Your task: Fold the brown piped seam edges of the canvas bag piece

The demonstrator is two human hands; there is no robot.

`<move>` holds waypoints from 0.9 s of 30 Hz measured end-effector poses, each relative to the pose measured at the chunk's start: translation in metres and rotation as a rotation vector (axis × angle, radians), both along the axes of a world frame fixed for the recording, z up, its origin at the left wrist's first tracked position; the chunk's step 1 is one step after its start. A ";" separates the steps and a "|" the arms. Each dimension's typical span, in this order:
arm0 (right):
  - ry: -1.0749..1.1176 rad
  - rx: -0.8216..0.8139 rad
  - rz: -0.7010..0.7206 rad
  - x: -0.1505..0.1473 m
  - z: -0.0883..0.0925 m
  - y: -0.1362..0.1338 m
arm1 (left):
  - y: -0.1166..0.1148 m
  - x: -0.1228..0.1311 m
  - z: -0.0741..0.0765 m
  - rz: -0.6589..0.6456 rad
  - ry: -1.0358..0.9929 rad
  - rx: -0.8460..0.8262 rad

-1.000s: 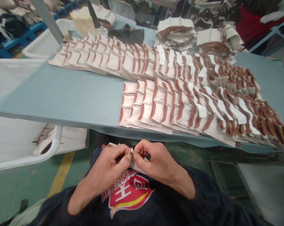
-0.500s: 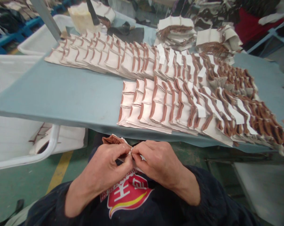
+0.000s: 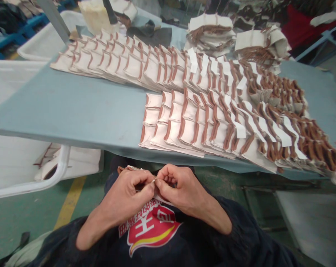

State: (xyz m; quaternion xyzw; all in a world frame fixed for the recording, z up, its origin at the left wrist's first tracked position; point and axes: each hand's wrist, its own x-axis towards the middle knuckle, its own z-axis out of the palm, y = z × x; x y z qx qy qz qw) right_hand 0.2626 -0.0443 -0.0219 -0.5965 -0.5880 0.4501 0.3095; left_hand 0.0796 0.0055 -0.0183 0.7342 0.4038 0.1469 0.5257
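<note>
Close to my body, just below the table edge, my left hand (image 3: pixel 131 193) and my right hand (image 3: pixel 179 189) meet fingertip to fingertip. Between their pinched thumbs and forefingers is the pale edge of a small brown and cream fabric piece (image 3: pixel 124 169). Most of that piece is hidden behind my left hand. Two long rows of similar folded cream pieces with brown edges lie on the table beyond: a near row (image 3: pixel 188 129) and a far row (image 3: pixel 134 66). White paper strips (image 3: pixel 282 133) lie across some of them.
The blue-grey table (image 3: pixel 81 107) spans the view in front of me. Stacks of cream and brown pieces (image 3: pixel 209 33) stand at its back. White plastic bins (image 3: pixel 62 167) are at the left, one with fabric inside. A grey post (image 3: pixel 52 18) rises at the back left.
My right hand's fingers have shifted slightly, the upper ones now more curled and raised. The brown fabric shows less above my left hand. The view has moved a little.
</note>
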 end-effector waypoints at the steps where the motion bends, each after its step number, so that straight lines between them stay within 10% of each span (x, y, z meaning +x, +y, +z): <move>1: 0.000 0.015 0.022 0.001 0.001 -0.001 | 0.001 -0.002 0.001 -0.016 0.004 0.006; 8: -0.168 0.249 0.134 0.000 0.004 -0.004 | 0.009 -0.008 0.008 -0.097 0.036 0.030; 14: -0.281 0.369 -0.037 -0.010 -0.003 -0.005 | -0.002 0.005 0.004 0.079 -0.019 0.015; 20: -0.071 0.141 -0.137 -0.013 -0.002 -0.003 | -0.006 0.005 -0.007 0.143 -0.147 -0.082; 27: 0.249 -0.104 -0.005 0.003 0.011 0.002 | 0.008 -0.013 0.004 -0.188 -0.202 0.070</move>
